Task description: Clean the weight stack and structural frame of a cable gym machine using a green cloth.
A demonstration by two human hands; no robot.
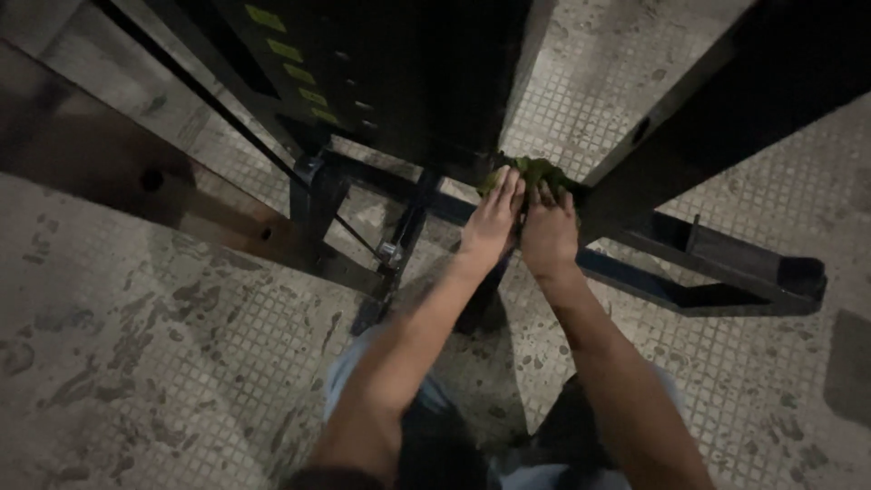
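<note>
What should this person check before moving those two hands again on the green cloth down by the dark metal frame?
1. Both hands on the cloth: ok. The left hand and right hand both press flat on the crumpled green cloth.
2. Cloth against the frame: ok. It sits bunched where the dark blue metal base bar meets the black upright post.
3. Fingers away from pinch points: cannot tell. The fingertips lie in shadow at the joint.
4. Thin black cable away from the hands: ok. It runs well to the left.
5. Footing on the stained tiled floor: cannot tell whether it is wet.
</note>
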